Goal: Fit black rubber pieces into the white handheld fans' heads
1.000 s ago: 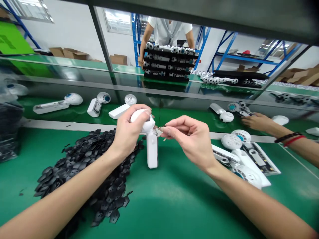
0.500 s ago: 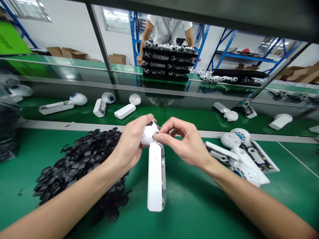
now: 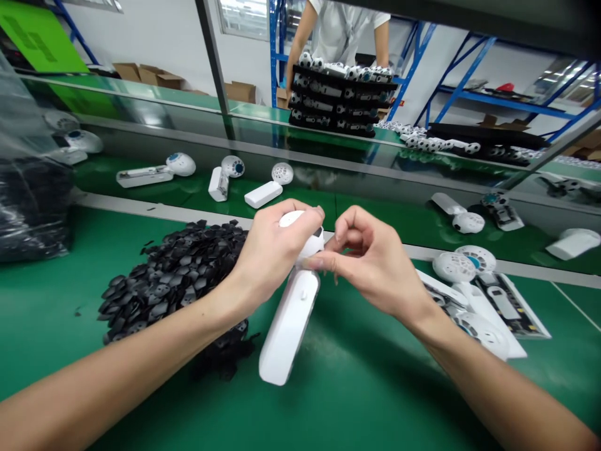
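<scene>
A white handheld fan (image 3: pixel 287 329) with a ball-shaped head hangs tilted in front of me, its handle pointing down and slightly left. My left hand (image 3: pixel 277 247) is wrapped round the head, with the thumb across its top and a black patch showing beside the thumb. On the right side, my right hand (image 3: pixel 370 257) has curled fingers, and its thumb tip presses the fan where head and handle meet. Any small piece between those fingers is hidden. Left of the fan lies a heap of small black angular pieces (image 3: pixel 173 275) on the green table.
More white fan parts (image 3: pixel 488 300) lie stacked at the right. Along the green ledge behind stand several fans, one a white fan (image 3: pixel 263 194). At the far left is a clear bag (image 3: pixel 32 213) of black pieces. Across the bench, a person (image 3: pixel 342 31) stands behind stacked black trays (image 3: pixel 338 100).
My view has swung so the scene sits further right and higher. The fan has turned, its handle now slanting down-left. My left thumb has moved across its head.
</scene>
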`<state>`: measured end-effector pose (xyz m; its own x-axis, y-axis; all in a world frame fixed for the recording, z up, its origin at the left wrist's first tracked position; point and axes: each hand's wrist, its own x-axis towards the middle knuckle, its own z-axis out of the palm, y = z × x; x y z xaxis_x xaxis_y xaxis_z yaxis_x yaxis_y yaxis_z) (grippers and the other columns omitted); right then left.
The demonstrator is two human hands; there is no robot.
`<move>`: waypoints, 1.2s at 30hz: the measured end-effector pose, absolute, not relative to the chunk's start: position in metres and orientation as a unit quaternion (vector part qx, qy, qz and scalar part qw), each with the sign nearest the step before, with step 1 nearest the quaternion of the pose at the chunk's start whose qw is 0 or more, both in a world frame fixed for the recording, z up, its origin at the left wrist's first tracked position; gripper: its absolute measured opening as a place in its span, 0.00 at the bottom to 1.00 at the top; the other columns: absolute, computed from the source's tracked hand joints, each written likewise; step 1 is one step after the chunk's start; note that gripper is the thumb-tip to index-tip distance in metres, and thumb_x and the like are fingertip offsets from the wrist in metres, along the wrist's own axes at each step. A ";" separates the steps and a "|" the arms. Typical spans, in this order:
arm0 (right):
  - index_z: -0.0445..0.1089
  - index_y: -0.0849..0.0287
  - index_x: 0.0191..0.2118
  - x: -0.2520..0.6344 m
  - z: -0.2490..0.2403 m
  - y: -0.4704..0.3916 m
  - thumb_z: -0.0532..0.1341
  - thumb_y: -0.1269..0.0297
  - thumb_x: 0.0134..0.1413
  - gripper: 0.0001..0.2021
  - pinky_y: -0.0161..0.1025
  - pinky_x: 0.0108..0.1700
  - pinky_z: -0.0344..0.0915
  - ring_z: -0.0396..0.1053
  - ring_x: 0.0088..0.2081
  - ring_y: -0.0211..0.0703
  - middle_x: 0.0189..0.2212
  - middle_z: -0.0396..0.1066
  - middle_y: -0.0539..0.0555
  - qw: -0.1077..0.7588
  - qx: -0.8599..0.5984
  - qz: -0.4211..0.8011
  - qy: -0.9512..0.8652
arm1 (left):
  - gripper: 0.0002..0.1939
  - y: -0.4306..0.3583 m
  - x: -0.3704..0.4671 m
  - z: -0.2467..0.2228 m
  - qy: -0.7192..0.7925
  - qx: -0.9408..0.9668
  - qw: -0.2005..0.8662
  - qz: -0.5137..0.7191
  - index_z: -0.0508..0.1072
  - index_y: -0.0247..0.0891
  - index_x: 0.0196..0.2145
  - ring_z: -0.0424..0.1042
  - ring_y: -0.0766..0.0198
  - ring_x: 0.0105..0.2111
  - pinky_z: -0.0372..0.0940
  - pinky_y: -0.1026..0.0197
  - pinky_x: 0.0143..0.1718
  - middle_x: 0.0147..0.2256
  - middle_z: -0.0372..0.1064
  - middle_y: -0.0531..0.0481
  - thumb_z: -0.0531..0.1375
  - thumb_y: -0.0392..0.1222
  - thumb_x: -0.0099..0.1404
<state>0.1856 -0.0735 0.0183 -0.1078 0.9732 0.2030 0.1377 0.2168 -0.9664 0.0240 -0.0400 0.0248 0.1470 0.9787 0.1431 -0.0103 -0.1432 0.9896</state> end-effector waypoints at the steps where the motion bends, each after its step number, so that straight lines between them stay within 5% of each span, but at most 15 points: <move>1: 0.62 0.53 0.32 0.185 0.017 -0.074 0.83 0.51 0.46 0.28 0.36 0.27 0.65 0.70 0.25 0.39 0.24 0.76 0.45 0.498 -0.455 0.396 -0.624 | 0.11 -0.040 0.024 0.025 0.421 0.565 0.504 0.499 0.74 0.37 0.27 0.64 0.64 0.27 0.57 0.62 0.23 0.30 0.71 0.49 0.66 0.46 0.61; 7: 0.63 0.52 0.36 0.187 0.006 -0.070 0.79 0.55 0.58 0.22 0.36 0.29 0.63 0.68 0.29 0.37 0.29 0.70 0.44 0.540 -0.421 0.177 -0.707 | 0.13 -0.044 0.026 0.034 0.388 0.556 0.525 0.514 0.73 0.37 0.29 0.65 0.64 0.27 0.62 0.61 0.27 0.29 0.67 0.50 0.63 0.46 0.70; 13: 0.71 0.51 0.43 0.175 0.012 -0.092 0.72 0.60 0.69 0.08 0.41 0.31 0.62 0.68 0.28 0.41 0.31 0.75 0.48 0.524 -0.377 -0.024 -0.763 | 0.17 -0.032 0.021 0.032 0.342 0.613 0.401 0.589 0.73 0.41 0.37 0.74 0.60 0.34 0.69 0.58 0.36 0.35 0.73 0.50 0.71 0.56 0.69; 20: 0.79 0.55 0.43 0.134 -0.040 -0.121 0.71 0.59 0.69 0.06 0.42 0.35 0.65 0.77 0.36 0.44 0.37 0.82 0.47 0.249 -0.321 0.080 -0.911 | 0.17 -0.011 0.019 0.002 0.364 0.636 0.333 0.593 0.75 0.42 0.40 0.75 0.53 0.44 0.67 0.55 0.44 0.42 0.75 0.49 0.74 0.54 0.66; 24: 0.79 0.57 0.39 0.122 -0.053 -0.122 0.71 0.59 0.70 0.08 0.44 0.35 0.62 0.76 0.36 0.45 0.36 0.82 0.49 0.248 -0.315 0.017 -0.916 | 0.16 -0.012 0.020 0.002 0.347 0.656 0.350 0.572 0.74 0.42 0.39 0.77 0.51 0.47 0.68 0.55 0.45 0.44 0.77 0.47 0.74 0.51 0.67; 32: 0.75 0.62 0.33 0.107 -0.056 -0.133 0.58 0.79 0.69 0.13 0.46 0.31 0.53 0.68 0.30 0.45 0.31 0.78 0.57 0.252 -0.246 -0.093 -0.931 | 0.20 -0.015 0.020 0.002 0.338 0.675 0.338 0.563 0.73 0.41 0.40 0.78 0.48 0.48 0.70 0.53 0.46 0.46 0.78 0.45 0.73 0.58 0.67; 36: 0.74 0.61 0.33 0.106 -0.058 -0.134 0.59 0.81 0.66 0.12 0.46 0.32 0.55 0.69 0.29 0.45 0.31 0.78 0.58 0.239 -0.242 -0.078 -0.937 | 0.19 -0.016 0.019 0.003 0.343 0.678 0.334 0.558 0.73 0.41 0.40 0.78 0.49 0.47 0.70 0.53 0.45 0.46 0.78 0.46 0.73 0.57 0.67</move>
<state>0.1058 -0.1336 -0.0576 -0.7687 0.4167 0.4852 0.4909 0.8707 0.0300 0.0187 -0.0159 0.0031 0.1428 0.8375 0.5275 0.0927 -0.5420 0.8353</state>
